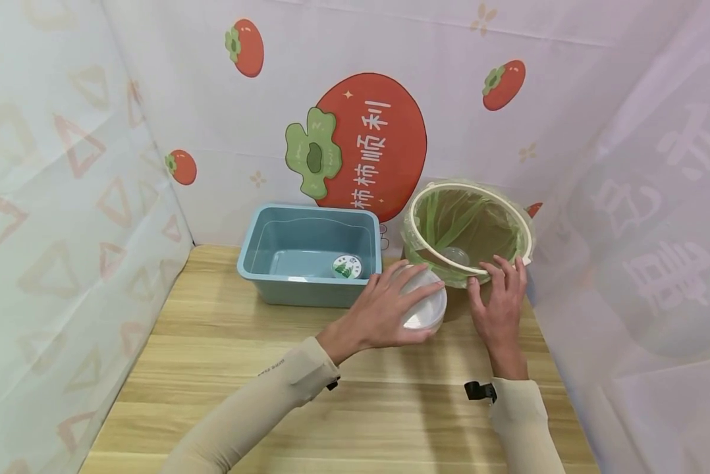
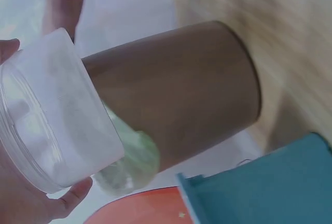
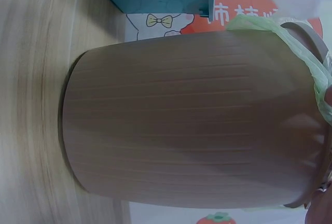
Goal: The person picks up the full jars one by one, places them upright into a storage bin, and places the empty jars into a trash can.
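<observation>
My left hand (image 1: 384, 306) grips a clear round plastic tub (image 1: 426, 308), tilted, its wall showing frosted white in the left wrist view. Close on its right stands a brown trash bin (image 2: 176, 89) lined with a green bag (image 1: 450, 220) under a white ring rim. My right hand (image 1: 500, 303) holds the bin's front rim, fingertips over the edge and thumb at the bag. Only bits of its fingers show in the right wrist view. Inside the bin lies a clear round plastic piece (image 1: 454, 255).
A blue basin (image 1: 307, 293) stands left of the bin, holding a round item with a white, green-printed top (image 1: 347, 266). Both stand on a wooden table (image 1: 224, 368). White printed cloth (image 1: 201, 79) encloses the back and sides.
</observation>
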`<state>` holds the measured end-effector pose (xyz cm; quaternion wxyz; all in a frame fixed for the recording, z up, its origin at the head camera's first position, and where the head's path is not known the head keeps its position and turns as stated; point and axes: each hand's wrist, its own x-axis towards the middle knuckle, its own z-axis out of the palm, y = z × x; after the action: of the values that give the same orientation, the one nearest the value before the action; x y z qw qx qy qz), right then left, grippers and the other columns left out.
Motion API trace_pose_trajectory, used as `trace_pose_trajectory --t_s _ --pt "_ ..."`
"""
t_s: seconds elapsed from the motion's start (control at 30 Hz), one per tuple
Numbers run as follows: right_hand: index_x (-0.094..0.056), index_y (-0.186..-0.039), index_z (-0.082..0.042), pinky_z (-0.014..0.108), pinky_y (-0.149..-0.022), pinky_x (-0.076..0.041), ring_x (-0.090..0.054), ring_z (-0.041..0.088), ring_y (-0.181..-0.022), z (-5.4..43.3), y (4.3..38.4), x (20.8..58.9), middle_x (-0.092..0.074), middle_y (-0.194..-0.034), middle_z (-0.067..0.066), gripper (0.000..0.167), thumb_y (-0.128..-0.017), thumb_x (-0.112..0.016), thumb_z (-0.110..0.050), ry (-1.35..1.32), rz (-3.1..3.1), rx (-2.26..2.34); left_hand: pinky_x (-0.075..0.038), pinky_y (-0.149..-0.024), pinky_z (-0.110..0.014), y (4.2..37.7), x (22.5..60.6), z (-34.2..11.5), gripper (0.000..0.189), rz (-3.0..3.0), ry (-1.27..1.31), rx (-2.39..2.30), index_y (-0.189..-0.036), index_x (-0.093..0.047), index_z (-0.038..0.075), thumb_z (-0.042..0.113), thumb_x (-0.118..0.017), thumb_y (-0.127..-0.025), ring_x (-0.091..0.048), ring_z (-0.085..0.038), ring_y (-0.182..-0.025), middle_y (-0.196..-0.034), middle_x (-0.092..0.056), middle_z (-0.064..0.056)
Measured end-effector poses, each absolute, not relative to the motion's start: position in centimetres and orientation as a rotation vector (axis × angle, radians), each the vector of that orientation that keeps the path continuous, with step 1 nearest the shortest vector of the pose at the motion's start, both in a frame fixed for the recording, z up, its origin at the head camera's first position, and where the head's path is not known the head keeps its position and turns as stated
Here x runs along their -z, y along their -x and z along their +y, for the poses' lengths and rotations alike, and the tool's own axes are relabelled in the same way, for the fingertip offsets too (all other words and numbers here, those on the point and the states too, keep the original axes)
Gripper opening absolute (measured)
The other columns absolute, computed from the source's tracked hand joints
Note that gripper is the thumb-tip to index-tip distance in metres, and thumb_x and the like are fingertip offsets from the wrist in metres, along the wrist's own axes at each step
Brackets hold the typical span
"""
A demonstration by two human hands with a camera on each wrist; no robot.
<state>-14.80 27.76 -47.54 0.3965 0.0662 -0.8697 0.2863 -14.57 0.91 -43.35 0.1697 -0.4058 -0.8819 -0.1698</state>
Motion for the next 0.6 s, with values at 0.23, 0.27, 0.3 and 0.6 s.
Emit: trace_pose_trajectory --t_s 0.23,0.27,0.3,0.6 --pt "-0.066 -0.129 0.006 0.07 -0.132 -0.018 -0.03 0.06 -0.156 28.0 15.0 47.7 -0.055 -0.148 0.032 0.036 -0.103 -0.066 -0.019 -0.183 -2.197 -0.714 -0.052 -0.109 -0.052 14.6 40.7 1.6 0.081 -2.455 1.155 0.51 -0.163 -0.049 0.039 0.07 -0.071 -0.092 -0.041 -0.033 -0.156 -0.173 -0.04 -0.001" --pt "-0.067 -0.129 0.006 0.07 -0.132 -0.017 -0.03 0.06 -0.156 28.0 15.0 47.7 -0.055 -0.147 0.032 0.036 -0.102 -0.066 -0.019 -0.187 -2.193 -0.714 -0.051 -0.11 -0.052 14.7 40.4 1.8 0.081 -2.444 1.158 0.508 -0.163 -0.049 0.039 0.07 -0.071 -0.091 -0.041 -0.032 -0.156 -0.173 -0.04 -0.002" --pt "-0.066 -0.128 0.006 0.07 -0.132 -0.017 -0.03 0.06 -0.156 28.0 15.0 47.8 -0.055 -0.147 0.032 0.036 -0.102 -0.066 -0.018 -0.191 -2.193 -0.713 -0.049 -0.112 -0.053 14.7 40.0 1.9 0.081 -2.433 1.16 0.507 -0.163 -0.05 0.039 0.07 -0.071 -0.091 -0.041 -0.033 -0.155 -0.172 -0.041 -0.002" --pt "-0.065 -0.125 0.007 0.07 -0.132 -0.018 -0.031 0.062 -0.154 28.0 14.9 47.9 -0.055 -0.146 0.034 0.043 -0.108 -0.062 -0.031 -0.223 -2.188 -0.703 -0.054 -0.103 -0.048 15.6 37.1 3.4 0.079 -2.406 1.155 0.526 -0.162 -0.049 0.042 0.071 -0.07 -0.091 -0.037 -0.028 -0.158 -0.174 -0.038 0.001"
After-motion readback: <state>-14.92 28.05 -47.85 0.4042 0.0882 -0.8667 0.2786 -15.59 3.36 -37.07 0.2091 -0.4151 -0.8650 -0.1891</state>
